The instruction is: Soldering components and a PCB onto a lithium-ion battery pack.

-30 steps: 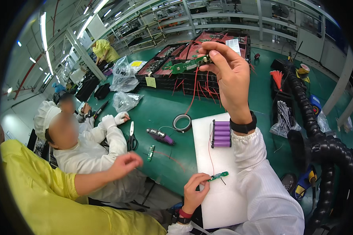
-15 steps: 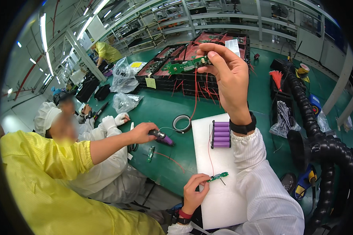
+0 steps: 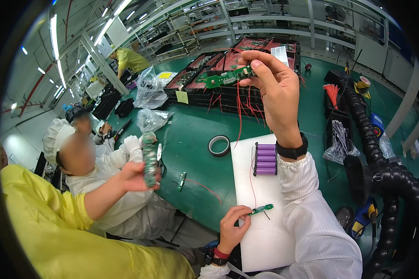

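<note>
My left hand [image 3: 234, 227], with a red band at its wrist, pinches one end of a small green circuit board [image 3: 263, 209] low over a white foam sheet [image 3: 260, 249]. A thin red wire runs up from this board towards a purple battery pack [image 3: 266, 159] lying on the foam. Raised above the far part of the table, my right hand [image 3: 277, 90] is closed by thumb and fingertips on the end of a longer green circuit board [image 3: 223, 78]. Red wires hang below that board.
Black trays [image 3: 209, 100] of boards and red wires stand at the back. A tape roll [image 3: 219, 146] and another small board [image 3: 182, 182] lie on the green table. At left a yellow-sleeved person's hand [image 3: 136, 176] holds a blurred green board. A black jointed arm [image 3: 386, 181] stands at right.
The yellow-sleeved person's hand has drawn back to the left; it had a purple and black thing and now shows a long green board. My hands keep their holds, almost unmoved.
</note>
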`<state>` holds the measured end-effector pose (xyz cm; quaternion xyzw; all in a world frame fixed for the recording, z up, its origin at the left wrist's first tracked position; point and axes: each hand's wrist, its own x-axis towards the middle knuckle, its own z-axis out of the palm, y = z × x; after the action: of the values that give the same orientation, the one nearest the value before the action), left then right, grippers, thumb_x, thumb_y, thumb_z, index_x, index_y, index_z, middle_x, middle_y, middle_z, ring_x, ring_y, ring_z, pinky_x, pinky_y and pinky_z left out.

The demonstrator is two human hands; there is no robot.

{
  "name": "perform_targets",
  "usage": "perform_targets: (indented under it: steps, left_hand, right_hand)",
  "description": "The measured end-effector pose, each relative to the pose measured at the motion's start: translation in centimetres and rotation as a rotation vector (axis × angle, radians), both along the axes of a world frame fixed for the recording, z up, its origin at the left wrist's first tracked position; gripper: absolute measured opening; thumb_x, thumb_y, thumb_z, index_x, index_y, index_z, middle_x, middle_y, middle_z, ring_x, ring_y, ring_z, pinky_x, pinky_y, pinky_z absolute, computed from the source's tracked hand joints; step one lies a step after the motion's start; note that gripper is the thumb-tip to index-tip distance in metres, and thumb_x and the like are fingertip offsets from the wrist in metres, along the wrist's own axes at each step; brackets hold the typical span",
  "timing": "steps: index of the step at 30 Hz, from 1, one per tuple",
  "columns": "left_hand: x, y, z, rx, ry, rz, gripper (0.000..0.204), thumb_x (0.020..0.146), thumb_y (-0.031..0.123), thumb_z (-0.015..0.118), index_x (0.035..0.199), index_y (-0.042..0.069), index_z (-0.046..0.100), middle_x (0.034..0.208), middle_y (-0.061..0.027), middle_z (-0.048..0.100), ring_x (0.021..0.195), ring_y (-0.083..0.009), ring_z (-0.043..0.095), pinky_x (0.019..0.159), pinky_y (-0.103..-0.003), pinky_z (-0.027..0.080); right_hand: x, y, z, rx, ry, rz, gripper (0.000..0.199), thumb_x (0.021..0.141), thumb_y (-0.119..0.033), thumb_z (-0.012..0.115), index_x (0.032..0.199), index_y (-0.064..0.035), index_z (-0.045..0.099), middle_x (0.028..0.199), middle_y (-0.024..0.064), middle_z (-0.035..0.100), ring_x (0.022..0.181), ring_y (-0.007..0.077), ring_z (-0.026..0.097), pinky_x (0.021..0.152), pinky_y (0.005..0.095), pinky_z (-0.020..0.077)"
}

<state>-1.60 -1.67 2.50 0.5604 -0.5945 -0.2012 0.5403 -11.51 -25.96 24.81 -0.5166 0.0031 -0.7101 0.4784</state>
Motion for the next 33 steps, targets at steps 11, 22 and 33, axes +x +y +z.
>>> perform_targets:
  steps: [11,22,33]
  left_hand:
    - [0.0,0.0,-0.2,-0.009,-0.003,0.001,0.024,0.080,-0.010,0.071,0.101,0.000,0.073,0.103,-0.0094,0.070,0.078,-0.0158,0.069,0.071,-0.027,0.056]
    - [-0.1,-0.1,0.0,-0.013,0.006,-0.003,0.025,0.080,-0.014,0.070,0.101,-0.002,0.073,0.104,-0.0110,0.071,0.080,-0.0137,0.068,0.071,-0.024,0.054]
    - [0.3,0.2,-0.1,-0.008,-0.003,0.024,0.023,0.081,-0.010,0.071,0.102,0.000,0.073,0.104,-0.0095,0.070,0.079,-0.0157,0.069,0.073,-0.027,0.056]
  right_hand:
    - [0.0,-0.1,-0.1,-0.012,0.004,0.002,0.023,0.101,-0.008,0.059,0.117,0.0042,0.071,0.105,0.0129,0.073,0.095,0.0151,0.071,0.073,0.0285,0.0632]
    - [0.0,-0.2,-0.1,-0.006,0.018,0.011,0.023,0.101,-0.007,0.060,0.117,0.0038,0.071,0.106,0.0130,0.073,0.096,0.0158,0.071,0.073,0.0284,0.0631]
    - [0.9,0.0,-0.4,0.025,0.039,0.017,0.021,0.102,-0.006,0.059,0.116,0.0033,0.071,0.108,0.0120,0.073,0.097,0.0161,0.071,0.074,0.0280,0.0624]
